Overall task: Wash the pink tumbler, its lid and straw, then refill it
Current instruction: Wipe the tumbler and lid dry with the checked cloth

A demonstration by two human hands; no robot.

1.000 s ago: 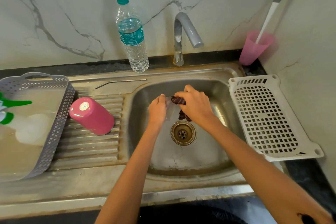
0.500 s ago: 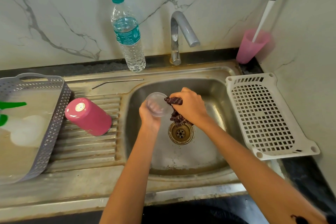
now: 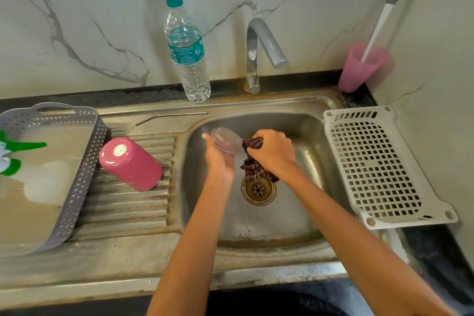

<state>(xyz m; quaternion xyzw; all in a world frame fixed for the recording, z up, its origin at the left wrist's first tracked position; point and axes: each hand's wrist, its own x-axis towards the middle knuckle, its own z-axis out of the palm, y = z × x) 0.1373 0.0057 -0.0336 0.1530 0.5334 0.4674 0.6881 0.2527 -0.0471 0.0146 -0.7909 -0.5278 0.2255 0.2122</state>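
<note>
Lid held over the sink basin and wiped with a dark cloth.

The clear lid [image 3: 227, 140] is gripped by the closed left hand [image 3: 219, 159] and has been tilted further up since half a second ago, its face now turned toward the right hand [image 3: 273, 152], which stays clenched around the striped cloth [image 3: 252, 164] pressed against the lid's edge. Both are held above the drain [image 3: 259, 188] of the sink [image 3: 318, 141]. The pink tumbler [image 3: 132, 163] is stood upside down on the ribbed drainboard to the left, well apart; the metal straw [image 3: 170, 117] is laid behind it.
</note>
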